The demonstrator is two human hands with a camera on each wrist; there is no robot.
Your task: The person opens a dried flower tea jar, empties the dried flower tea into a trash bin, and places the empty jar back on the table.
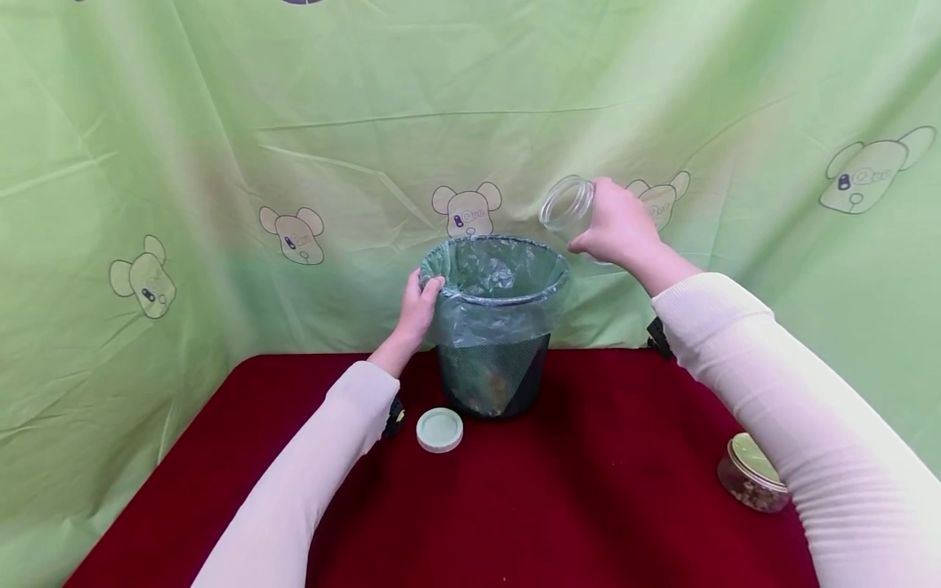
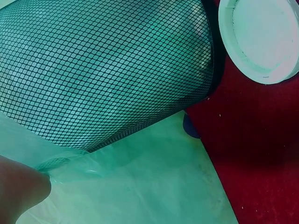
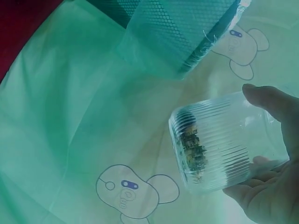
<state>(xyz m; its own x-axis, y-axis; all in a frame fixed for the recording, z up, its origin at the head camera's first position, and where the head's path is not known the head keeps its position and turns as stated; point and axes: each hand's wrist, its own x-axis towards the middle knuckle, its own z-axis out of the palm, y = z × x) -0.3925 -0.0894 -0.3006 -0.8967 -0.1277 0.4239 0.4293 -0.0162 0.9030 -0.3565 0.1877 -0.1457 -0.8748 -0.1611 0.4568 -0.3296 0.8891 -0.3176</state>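
Note:
In the head view a black mesh waste bin (image 1: 507,380), lined with a thin clear bag (image 1: 478,322), stands near the table's back edge. My left hand (image 1: 419,306) grips its rim on the left, thumb over the folded bag. To the upper right of the bin, my right hand (image 1: 621,222) holds a clear ribbed jar (image 3: 219,144), tilted, with its lidless mouth facing left. Dark and yellowish bits show near the jar's base in the right wrist view. A pale round lid (image 1: 439,430) lies in front of the bin, also partly visible in the left wrist view.
A squat clear jar (image 1: 751,482) with a light lid and small brown pieces inside sits on the right, partly behind my right sleeve. The dark red tabletop (image 1: 529,506) meets a green cloth backdrop (image 1: 353,163) printed with bear heads.

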